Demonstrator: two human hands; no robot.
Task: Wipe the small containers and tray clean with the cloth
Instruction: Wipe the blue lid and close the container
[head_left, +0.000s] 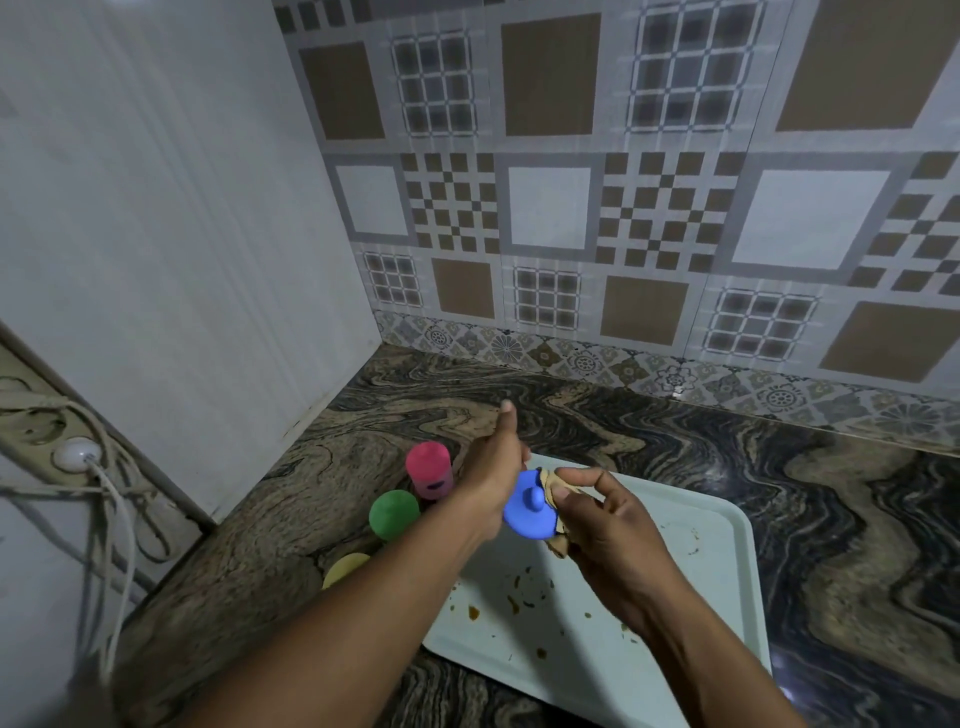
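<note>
My left hand (493, 467) grips a small blue-lidded container (529, 512) above the tray, lid facing me. My right hand (597, 514) pinches a beige cloth (556, 519) against the blue lid's right edge. Below both hands lies a pale tray (701, 561) with brown food stains and crumbs on it. Left of the tray, on the counter, stand a pink-lidded container (428, 467), a green-lidded one (394, 514) and a yellow-lidded one (347, 569), partly hidden by my left forearm.
The marbled dark counter (831, 519) runs to a patterned tile wall behind. A white panel (182, 260) closes the left side. At far left hang a wall plug (77, 453) and loose white cables (111, 519).
</note>
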